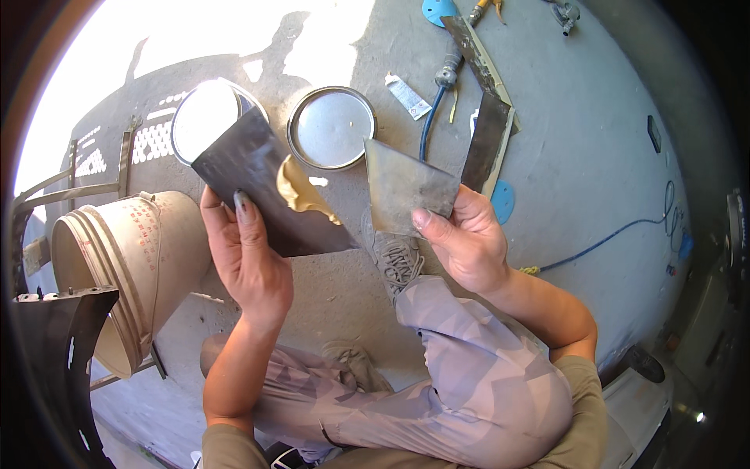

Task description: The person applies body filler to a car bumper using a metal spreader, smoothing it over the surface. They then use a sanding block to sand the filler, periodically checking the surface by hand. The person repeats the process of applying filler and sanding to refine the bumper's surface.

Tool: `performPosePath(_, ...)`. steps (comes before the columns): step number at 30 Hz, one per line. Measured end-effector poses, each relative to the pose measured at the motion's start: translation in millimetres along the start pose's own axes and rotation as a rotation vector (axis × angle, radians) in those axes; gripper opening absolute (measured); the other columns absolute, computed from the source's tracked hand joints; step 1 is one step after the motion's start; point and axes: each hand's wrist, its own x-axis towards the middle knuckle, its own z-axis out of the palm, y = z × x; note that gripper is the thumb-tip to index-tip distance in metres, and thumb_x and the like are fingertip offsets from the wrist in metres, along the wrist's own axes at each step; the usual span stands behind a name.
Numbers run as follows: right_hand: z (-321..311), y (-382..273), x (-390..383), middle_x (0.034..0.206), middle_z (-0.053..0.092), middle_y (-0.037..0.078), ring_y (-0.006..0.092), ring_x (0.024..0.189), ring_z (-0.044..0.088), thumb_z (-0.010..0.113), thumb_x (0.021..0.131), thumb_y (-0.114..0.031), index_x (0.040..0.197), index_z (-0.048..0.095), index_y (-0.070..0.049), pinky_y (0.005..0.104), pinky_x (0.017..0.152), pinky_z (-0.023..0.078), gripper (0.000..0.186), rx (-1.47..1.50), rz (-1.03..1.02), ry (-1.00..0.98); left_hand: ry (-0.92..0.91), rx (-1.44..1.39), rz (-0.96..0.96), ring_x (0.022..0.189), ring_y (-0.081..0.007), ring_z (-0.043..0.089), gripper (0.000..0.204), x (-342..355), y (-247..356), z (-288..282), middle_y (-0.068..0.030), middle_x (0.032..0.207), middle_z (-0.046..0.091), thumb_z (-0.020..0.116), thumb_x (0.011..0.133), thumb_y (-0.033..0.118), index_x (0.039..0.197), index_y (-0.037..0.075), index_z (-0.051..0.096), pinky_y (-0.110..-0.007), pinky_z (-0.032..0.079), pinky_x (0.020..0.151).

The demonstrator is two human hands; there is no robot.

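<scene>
My left hand [251, 254] is closed on a dark flat plate [248, 176], thumb on top and fingers beneath its left edge. A dollop of yellow-tan putty [299, 187] lies along the plate's right side. In my right hand [471, 242] I pinch a thin, translucent greyish spreader [402, 186] between thumb and fingers. The spreader is held up to the right of the plate, and a gap separates the two. Beyond my hands stand a round tin with a silvery lid [332, 127] and another round tin [205, 121], bright in the sunlight, partly behind the plate.
A whitish bucket [141, 258] lies tipped at the left by a metal frame [70, 191] and a dark slotted panel [62, 344]. Farther right on the floor are a tube [407, 95], dark strips [488, 137], a blue hose [609, 244] and an air tool [447, 72].
</scene>
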Motion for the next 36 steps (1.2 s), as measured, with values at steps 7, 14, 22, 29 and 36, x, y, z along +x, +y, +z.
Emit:
performPosePath(7,21.4,4.1,4.7,0.139,0.061,0.003,0.0064,0.098,0.056,0.056,0.105,0.001,0.149,0.061,-0.002,0.0239,0.086,0.047,0.045,-0.139,0.029,-0.131,0.238,0.012,0.076,0.125,-0.0116,0.057,0.038,-4.7,-12.4,4.5,-0.0063,0.139,0.061,0.046,0.117,0.016,0.152,0.003,0.046,-0.03,0.046,0.109)
performPosePath(14,11.9,-4.5,37.3,0.129,0.07,0.009,0.0145,0.113,0.068,0.053,0.108,-0.004,0.137,0.064,0.004,0.0318,0.1,0.054,0.033,0.162,0.12,-0.076,0.177,0.005,-0.038,0.127,-0.0147,0.06,0.04,-8.5,-8.1,-6.2,-0.0093,0.139,0.063,0.05,0.114,0.011,0.154,0.001,0.047,-0.033,0.045,0.111)
performPosePath(22,1.3,21.3,96.5,0.132,0.071,0.014,0.0206,0.125,0.066,0.047,0.113,-0.024,0.136,0.064,0.001,0.0378,0.111,0.048,0.037,0.178,0.152,-0.09,-0.025,-0.306,-0.645,0.126,-0.0134,0.063,0.046,-47.5,-19.3,-35.5,-0.0094,0.142,0.067,0.057,0.11,0.006,0.154,-0.003,0.051,-0.031,0.046,0.112)
performPosePath(29,-144.8,78.3,229.7,0.117,0.075,0.022,0.0405,0.113,0.071,0.072,0.094,-0.026,0.129,0.069,0.002,0.0439,0.102,0.055,0.044,-1.802,-0.179,0.221,0.062,-0.419,-0.644,0.124,-0.0166,0.067,0.045,-48.4,-20.4,-54.4,-0.0117,0.141,0.067,0.052,0.112,0.009,0.156,-0.001,0.048,-0.034,0.055,0.107)
performPosePath(36,-157.8,67.9,227.2,0.097,0.078,0.017,0.0272,0.089,0.076,0.073,0.095,-0.021,0.113,0.073,0.0,0.0424,0.078,0.06,0.027,-1.302,-0.058,0.217,0.109,-0.417,-0.644,0.125,-0.0174,0.066,0.045,-47.2,-18.9,-64.6,-0.0114,0.141,0.067,0.051,0.113,0.009,0.156,-0.001,0.048,-0.034,0.054,0.107)
